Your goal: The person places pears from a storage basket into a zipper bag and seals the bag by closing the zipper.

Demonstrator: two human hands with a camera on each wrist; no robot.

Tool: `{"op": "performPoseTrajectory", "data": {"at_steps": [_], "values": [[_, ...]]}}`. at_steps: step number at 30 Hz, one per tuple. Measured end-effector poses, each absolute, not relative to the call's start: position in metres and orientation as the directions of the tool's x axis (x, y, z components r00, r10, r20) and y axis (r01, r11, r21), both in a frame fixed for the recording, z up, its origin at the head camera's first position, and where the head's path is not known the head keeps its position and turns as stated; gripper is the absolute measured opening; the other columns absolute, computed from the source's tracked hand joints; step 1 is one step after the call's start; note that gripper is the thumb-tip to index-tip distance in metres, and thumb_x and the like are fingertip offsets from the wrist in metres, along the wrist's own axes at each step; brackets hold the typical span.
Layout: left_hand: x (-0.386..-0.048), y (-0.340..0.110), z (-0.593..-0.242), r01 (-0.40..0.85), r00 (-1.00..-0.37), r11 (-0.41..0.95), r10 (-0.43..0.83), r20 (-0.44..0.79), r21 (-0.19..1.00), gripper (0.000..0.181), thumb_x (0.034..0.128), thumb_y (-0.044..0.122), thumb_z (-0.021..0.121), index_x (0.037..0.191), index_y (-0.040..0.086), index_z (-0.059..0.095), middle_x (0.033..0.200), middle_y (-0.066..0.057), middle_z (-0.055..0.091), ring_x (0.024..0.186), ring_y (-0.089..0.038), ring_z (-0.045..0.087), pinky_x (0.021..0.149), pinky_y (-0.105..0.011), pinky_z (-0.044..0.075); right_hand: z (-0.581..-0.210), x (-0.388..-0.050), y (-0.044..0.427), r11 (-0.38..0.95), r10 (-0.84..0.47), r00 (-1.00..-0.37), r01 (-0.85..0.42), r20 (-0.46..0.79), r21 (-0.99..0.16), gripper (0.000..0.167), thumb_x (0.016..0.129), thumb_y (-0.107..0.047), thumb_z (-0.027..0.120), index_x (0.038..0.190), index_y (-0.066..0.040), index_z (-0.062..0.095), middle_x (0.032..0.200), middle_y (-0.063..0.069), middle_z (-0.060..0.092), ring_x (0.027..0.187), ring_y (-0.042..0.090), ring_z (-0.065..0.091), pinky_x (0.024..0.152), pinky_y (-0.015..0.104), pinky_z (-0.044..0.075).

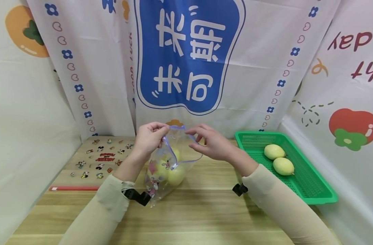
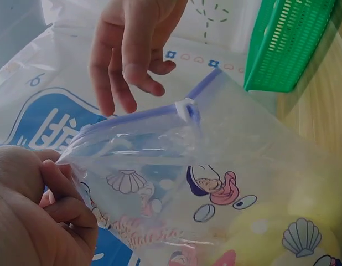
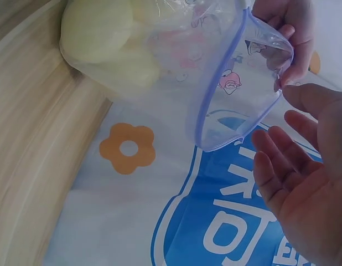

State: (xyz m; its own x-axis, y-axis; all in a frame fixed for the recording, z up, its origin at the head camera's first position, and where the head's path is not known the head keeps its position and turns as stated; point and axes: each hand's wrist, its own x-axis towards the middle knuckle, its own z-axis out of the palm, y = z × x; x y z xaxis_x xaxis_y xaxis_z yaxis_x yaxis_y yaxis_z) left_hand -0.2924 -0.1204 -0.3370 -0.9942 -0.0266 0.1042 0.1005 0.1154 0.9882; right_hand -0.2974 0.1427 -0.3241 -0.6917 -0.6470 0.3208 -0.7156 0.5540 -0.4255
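A clear zip bag with a purple zip edge and cartoon prints stands on the table with its mouth spread. Several pale yellow fruits sit inside it; the plastic partly hides them. My left hand pinches the rim at the mouth's left corner. On the other side, my right hand hovers beside the mouth with fingers spread and slightly bent, holding nothing. In the left wrist view a white slider shows on the zip. Whether a right fingertip touches the rim, I cannot tell.
To the right, a green plastic basket holds two pale yellow oval fruits. A flat brown printed zip bag with a red zip lies at the left. Printed white cloth hangs behind the wooden table and at its sides.
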Motion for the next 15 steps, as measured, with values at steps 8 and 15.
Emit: {"op": "performPoseTrajectory", "data": {"at_steps": [8, 15], "values": [[-0.293, -0.124, -0.34, 0.085, -0.996, 0.107, -0.03, 0.089, 0.991, 0.025, 0.1065, 0.018, 0.069, 0.121, -0.002, 0.077, 0.07, 0.008, 0.066, 0.055, -0.005, 0.051, 0.052, -0.017, 0.046, -0.325, -0.285, 0.143, 0.606, -0.61, -0.737, -0.671, 0.291, -0.427, 0.031, 0.107, -0.025, 0.073, 0.136, -0.013, 0.072, 0.125, 0.007, 0.074, 0.099, 0.015, 0.07, 0.083, 0.032, 0.063], [-0.293, -0.126, -0.34, 0.079, -0.996, 0.096, -0.036, 0.083, 0.992, 0.025, 0.1067, 0.018, 0.069, 0.121, -0.001, 0.077, 0.071, 0.007, 0.065, 0.054, -0.005, 0.051, 0.051, -0.017, 0.045, -0.336, -0.265, 0.133, 0.624, -0.533, -0.799, -0.593, 0.278, -0.509, 0.015, 0.108, -0.028, 0.069, 0.107, -0.016, 0.078, 0.094, -0.005, 0.075, 0.078, 0.009, 0.064, 0.073, 0.027, 0.057]]}}
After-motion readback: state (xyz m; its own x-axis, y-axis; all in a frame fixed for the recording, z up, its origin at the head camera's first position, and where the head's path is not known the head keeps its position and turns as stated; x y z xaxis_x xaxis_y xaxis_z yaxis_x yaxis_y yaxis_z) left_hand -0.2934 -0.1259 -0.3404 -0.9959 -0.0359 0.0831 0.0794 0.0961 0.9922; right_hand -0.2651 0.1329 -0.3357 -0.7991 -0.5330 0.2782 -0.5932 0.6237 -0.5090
